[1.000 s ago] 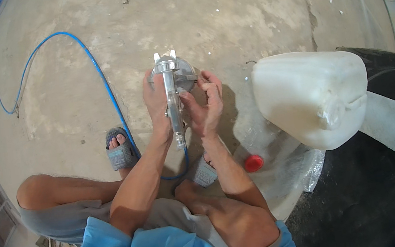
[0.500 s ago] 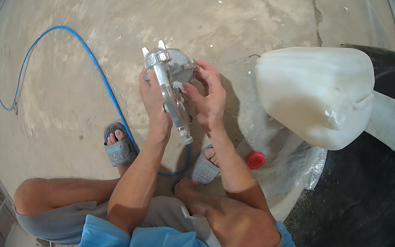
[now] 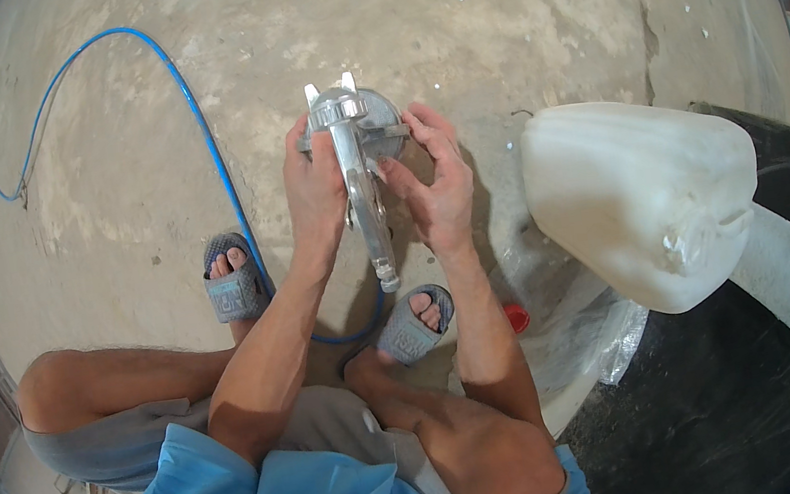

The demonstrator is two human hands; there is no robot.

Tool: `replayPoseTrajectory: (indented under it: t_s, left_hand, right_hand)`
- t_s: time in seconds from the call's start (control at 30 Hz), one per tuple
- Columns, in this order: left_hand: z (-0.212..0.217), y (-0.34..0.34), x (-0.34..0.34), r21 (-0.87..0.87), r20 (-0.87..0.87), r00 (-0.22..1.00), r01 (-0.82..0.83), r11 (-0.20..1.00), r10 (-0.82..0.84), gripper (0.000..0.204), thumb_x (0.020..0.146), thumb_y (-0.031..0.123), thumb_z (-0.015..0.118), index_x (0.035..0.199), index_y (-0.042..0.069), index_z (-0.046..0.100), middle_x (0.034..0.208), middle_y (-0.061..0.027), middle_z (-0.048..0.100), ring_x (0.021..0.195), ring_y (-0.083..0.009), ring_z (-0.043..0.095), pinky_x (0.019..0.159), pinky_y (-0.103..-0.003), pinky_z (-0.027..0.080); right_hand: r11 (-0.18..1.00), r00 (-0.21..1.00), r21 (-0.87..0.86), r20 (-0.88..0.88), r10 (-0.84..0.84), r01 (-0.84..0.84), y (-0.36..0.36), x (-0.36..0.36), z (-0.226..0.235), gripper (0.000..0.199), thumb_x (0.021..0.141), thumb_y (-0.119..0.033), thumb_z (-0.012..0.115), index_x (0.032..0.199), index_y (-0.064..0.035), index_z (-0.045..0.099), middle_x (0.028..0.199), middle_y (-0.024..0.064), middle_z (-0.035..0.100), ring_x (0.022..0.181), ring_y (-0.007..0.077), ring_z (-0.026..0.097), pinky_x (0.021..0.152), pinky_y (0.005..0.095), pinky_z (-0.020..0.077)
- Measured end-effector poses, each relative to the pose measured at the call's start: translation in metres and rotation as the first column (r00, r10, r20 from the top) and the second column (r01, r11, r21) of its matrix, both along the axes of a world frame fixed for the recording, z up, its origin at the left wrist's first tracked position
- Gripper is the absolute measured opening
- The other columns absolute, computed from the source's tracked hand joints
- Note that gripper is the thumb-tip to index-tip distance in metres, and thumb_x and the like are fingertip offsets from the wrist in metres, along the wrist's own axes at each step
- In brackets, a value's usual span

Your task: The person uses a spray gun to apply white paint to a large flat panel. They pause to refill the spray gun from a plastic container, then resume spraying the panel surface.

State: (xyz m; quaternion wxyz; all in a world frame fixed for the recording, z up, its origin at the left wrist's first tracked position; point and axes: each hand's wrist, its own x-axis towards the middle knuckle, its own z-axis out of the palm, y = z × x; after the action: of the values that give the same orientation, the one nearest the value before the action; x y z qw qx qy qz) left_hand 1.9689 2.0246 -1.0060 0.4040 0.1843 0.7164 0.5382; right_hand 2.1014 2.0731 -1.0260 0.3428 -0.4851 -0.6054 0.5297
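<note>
The left grip [image 3: 314,190] clasps the spray gun [image 3: 339,111]; the right grip's [image 3: 439,188] hold is unclear. It looks stiff, fairly heavy, best held by the handle [image 3: 372,218] between them.

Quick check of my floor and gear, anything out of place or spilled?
No clear spill shows. One thing stands out: a small round red plastic cap lies loose beside the right forearm, apart from the large white plastic jug; I can't tell whether it fits. The silver metal spray gun shows no obvious damage.

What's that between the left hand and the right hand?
The head view shows a shiny metal spray gun between the left hand and the right hand.
</note>
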Motion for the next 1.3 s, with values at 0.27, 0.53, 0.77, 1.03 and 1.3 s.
replayPoseTrajectory:
  t_s: [0.27, 0.53, 0.77, 1.03, 1.3]
  left_hand:
    - [-0.017, 0.007, 0.001, -0.043, -0.004, 0.998, -0.065, 0.997, 0.065, 0.057, 0.095, 0.031, 0.053, 0.136, -0.007, 0.047, 0.111, -0.0226, 0.064, 0.097, -0.0263, 0.064, 0.087, -0.035, 0.049]
    - [-0.02, 0.008, -0.017, -0.06, 0.057, 0.998, 0.022, 0.998, -0.019, 0.06, 0.093, 0.041, 0.057, 0.132, -0.005, 0.054, 0.124, -0.0255, 0.059, 0.113, -0.0328, 0.059, 0.098, -0.037, 0.045]
    - [-0.029, -0.005, -0.01, 0.083, 0.007, 0.999, -0.047, 0.995, 0.047, 0.064, 0.103, 0.049, 0.038, 0.137, -0.005, 0.051, 0.135, -0.0291, 0.053, 0.129, -0.039, 0.049, 0.11, -0.042, 0.035]
    - [-0.019, 0.006, -0.093, 0.271, 0.288, 0.774, 0.499, 0.823, -0.564, 0.053, 0.103, 0.044, 0.049, 0.137, 0.006, 0.058, 0.135, -0.0109, 0.061, 0.129, -0.0229, 0.051, 0.112, -0.035, 0.035]
    - [0.01, 0.084, -0.129, 0.155, 0.169, 0.294, 0.935, 0.32, -0.941, 0.043, 0.081, 0.02, 0.08, 0.121, 0.009, 0.071, 0.113, -0.0078, 0.073, 0.105, -0.0185, 0.066, 0.097, -0.033, 0.047]
  right_hand:
    - [0.98, 0.931, -0.182, -0.339, -0.138, 0.079, -0.021, -0.011, -0.002, 0.057, 0.084, -0.004, 0.072, 0.136, 0.0068, 0.05, 0.151, 0.0199, 0.041, 0.138, 0.0282, 0.043, 0.114, 0.039, 0.0354]
    - [0.98, 0.915, -0.168, -0.368, -0.167, 0.111, -0.035, -0.02, -0.013, 0.05, 0.089, -0.008, 0.07, 0.129, 0.0086, 0.046, 0.154, 0.0256, 0.036, 0.141, 0.032, 0.038, 0.116, 0.0441, 0.031]
    - [0.994, 0.917, -0.062, -0.383, -0.109, 0.092, -0.045, -0.014, -0.022, 0.045, 0.092, -0.014, 0.065, 0.129, 0.0023, 0.044, 0.154, 0.0279, 0.032, 0.136, 0.0329, 0.042, 0.114, 0.0463, 0.0332]
    - [0.975, 0.924, -0.206, -0.348, -0.156, 0.086, -0.048, -0.014, -0.014, 0.047, 0.094, -0.006, 0.059, 0.134, 0.0067, 0.039, 0.154, 0.0271, 0.032, 0.133, 0.0298, 0.047, 0.11, 0.0423, 0.04]
    - [0.982, 0.949, -0.18, -0.295, -0.111, 0.059, -0.05, -0.013, -0.014, 0.047, 0.095, -0.009, 0.06, 0.133, 0.0089, 0.04, 0.155, 0.0282, 0.03, 0.135, 0.0319, 0.044, 0.111, 0.0437, 0.038]
